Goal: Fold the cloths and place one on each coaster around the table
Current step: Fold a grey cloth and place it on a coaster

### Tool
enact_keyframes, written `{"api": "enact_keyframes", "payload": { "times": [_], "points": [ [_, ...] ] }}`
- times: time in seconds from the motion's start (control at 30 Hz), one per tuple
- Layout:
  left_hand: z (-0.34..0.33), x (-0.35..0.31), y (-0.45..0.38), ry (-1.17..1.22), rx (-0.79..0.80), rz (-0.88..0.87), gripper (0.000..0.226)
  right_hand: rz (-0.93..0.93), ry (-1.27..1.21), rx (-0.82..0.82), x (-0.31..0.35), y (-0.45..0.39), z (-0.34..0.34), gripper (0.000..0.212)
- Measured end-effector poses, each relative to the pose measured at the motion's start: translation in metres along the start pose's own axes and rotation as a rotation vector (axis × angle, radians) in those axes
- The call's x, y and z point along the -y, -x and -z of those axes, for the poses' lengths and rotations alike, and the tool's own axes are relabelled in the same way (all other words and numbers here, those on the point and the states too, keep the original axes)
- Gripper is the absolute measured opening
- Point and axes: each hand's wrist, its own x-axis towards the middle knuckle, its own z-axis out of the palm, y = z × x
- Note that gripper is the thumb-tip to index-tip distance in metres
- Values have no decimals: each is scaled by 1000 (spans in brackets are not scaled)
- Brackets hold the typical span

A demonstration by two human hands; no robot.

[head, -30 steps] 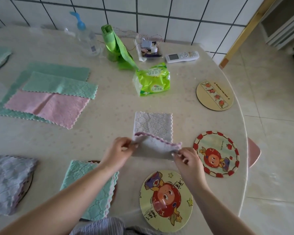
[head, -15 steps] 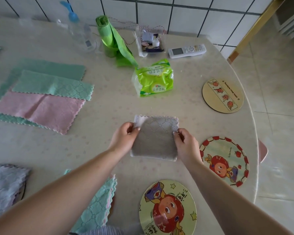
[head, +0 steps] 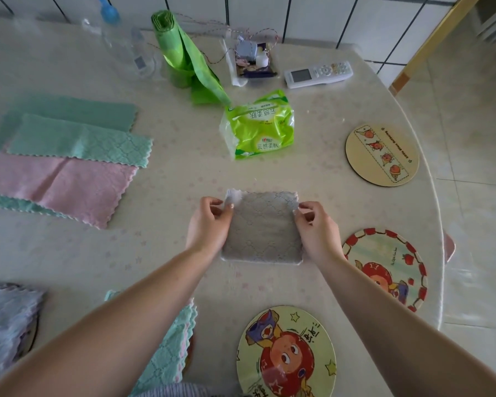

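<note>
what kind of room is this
Probably a home dining area or kitchen: a round table in a patterned cover against a white tiled wall, cartoon coasters around its edge, and a remote control among household clutter.

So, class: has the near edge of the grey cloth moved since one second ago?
Yes. The grey cloth now lies folded flat; its near edge was carried away from the person, toward the green tissue pack.

Round table (head: 184,173): grey cloth (head: 262,227) at centre; three coasters (head: 382,155) along right edge; flat cloths (head: 69,156) left; tissue pack (head: 259,124), remote (head: 318,74) toward far edge.
</note>
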Motion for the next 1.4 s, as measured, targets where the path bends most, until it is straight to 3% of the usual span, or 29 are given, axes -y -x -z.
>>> {"api": "enact_keyframes", "payload": {
  "times": [0.07, 0.13, 0.17, 0.23, 0.33, 0.6, 0.83, 1.0, 1.1, 1.2, 1.3, 1.4],
  "points": [
    [0, 2, 13, -197, -98, -268, 31, 97, -6, -103, 2, 7, 1, 27],
    [-5, 4, 26, -420, -101, -641, 38, 391, 140, -175, 4, 15, -3, 30],
    [-10, 5, 29, -489, -53, -772, 41, 525, 241, -144, 4, 17, -8, 33],
    [-22, 10, 29, -602, 50, -850, 48, 628, 439, -8, 5, 19, -20, 41],
    [-31, 19, 20, -778, 94, -766, 59, 584, 617, 98, 0, 18, -33, 48],
    [-23, 25, 5, -940, 130, -657, 83, 596, 865, 109, -20, -1, -17, 60],
    [2, 33, 0, -751, 80, -446, 81, 482, 845, 159, -23, 4, 3, 66],
    [23, 38, 16, -473, -28, -439, 55, 394, 497, 111, -21, 23, 26, 52],
    [20, 27, 23, -274, 18, -277, 34, 165, 206, 166, -10, 30, 22, 43],
    [14, 17, 19, -154, 61, -72, 28, -13, 33, 170, 1, 26, 16, 43],
    [15, 10, 10, -85, 119, 23, 25, -123, -38, 174, 8, 18, 16, 36],
    [20, 5, 12, 65, 182, 71, 6, -287, -190, 284, 13, 20, 17, 21]
  ]
}}
